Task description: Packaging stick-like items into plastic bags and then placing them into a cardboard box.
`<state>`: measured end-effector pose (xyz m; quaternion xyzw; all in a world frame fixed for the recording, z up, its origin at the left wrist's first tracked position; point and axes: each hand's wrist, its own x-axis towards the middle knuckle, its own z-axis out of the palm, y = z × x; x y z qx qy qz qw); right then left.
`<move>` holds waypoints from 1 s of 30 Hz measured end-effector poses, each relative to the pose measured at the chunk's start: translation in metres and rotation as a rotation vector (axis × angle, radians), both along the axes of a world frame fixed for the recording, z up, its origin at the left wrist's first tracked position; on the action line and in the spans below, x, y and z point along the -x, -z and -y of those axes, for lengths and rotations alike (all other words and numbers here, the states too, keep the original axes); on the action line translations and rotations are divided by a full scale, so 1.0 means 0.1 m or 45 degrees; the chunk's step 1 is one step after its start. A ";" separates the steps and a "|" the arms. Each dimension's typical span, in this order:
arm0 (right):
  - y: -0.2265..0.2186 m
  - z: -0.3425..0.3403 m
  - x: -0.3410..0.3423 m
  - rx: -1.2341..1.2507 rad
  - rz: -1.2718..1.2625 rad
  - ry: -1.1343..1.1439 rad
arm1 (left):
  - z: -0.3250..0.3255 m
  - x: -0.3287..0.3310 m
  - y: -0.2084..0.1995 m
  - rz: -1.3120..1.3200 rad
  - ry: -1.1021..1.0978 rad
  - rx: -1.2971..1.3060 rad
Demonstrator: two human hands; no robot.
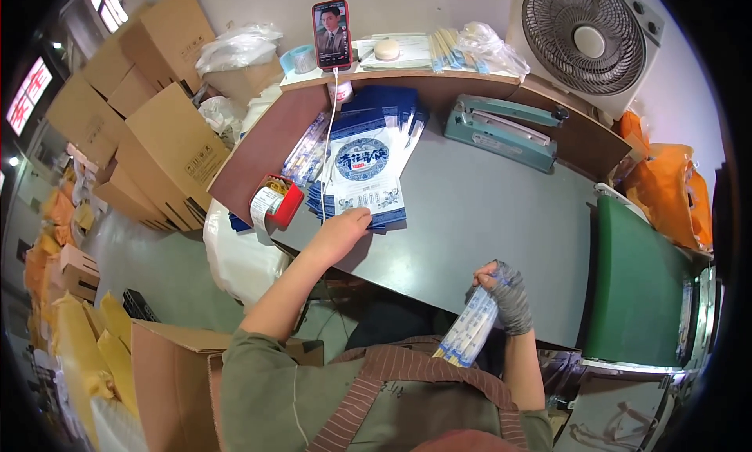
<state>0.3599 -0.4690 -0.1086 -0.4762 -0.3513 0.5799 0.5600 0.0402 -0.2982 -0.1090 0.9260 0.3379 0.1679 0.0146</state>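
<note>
Table (470,225): grey top, curved brown wall along its far side. Cartons (176,150): several, brown, crowded to the left of the table. Green panel (636,283): at the table's right end. Fan (586,41): pale square housing, dark grille, beyond the far right of the table. Orange bag (666,193): crumpled, beyond the right end of the wall. Shelf (411,76): pale top, above the wall.

Sealer (501,139): teal, long and narrow, at the far side of the table, right of centre. Bags (364,158): flat, blue and white, in an overlapping pile on the left part of the table.

Left hand (346,231): palm down, fingers at the near edge of the bags, touching; cannot tell whether it pinches one. Right hand (507,295): grey wrap over palm and wrist; fingers curled shut round the upper end of the bundle (470,327), thumb pressed over it. Bundle: slim blue-and-white packets, tilted, lower end toward the person's body, held at the table's near edge.

Red box (288,205): left of the bags, yellowish bands inside. Phone (333,37): red case, upright on the shelf, screen lit. Cable (334,99): white, runs from the phone down in front of the bags.
</note>
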 end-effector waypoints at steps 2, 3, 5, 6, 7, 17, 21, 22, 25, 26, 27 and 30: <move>0.02 0.01 -0.02 -0.031 0.059 0.002 | 0.04 0.04 0.02 -0.067 -0.084 0.091; 0.04 0.02 -0.04 -0.024 0.035 -0.004 | 0.06 0.06 0.02 -0.137 -0.166 0.181; 0.06 0.05 -0.04 -0.014 0.006 -0.006 | 0.08 0.01 0.01 -0.060 -0.126 0.106; 0.04 0.05 -0.04 -0.013 0.015 -0.004 | 0.10 0.00 0.00 0.020 -0.089 0.031; 0.03 0.06 -0.03 -0.012 0.024 -0.001 | 0.12 0.02 0.04 0.016 -0.085 0.034; -0.11 0.13 -0.01 0.021 0.043 -0.014 | -0.06 -0.01 0.12 0.412 -0.329 0.219; -0.10 0.15 -0.02 0.015 0.043 -0.008 | -0.16 -0.07 0.02 0.696 -0.338 0.283; -0.10 0.15 -0.03 0.020 0.050 -0.008 | -0.18 -0.07 0.01 0.696 -0.337 0.283; -0.05 0.16 -0.05 -0.028 0.050 0.028 | -0.24 -0.13 -0.05 0.578 -0.361 0.311; -0.05 0.17 -0.05 -0.028 0.049 0.030 | -0.23 -0.17 -0.08 0.565 -0.394 0.268; -0.05 0.17 -0.05 -0.030 0.052 0.033 | -0.24 -0.21 -0.09 0.552 -0.426 0.225; -0.07 0.20 -0.06 -0.028 0.072 0.045 | -0.27 -0.42 -0.10 0.663 -0.254 0.162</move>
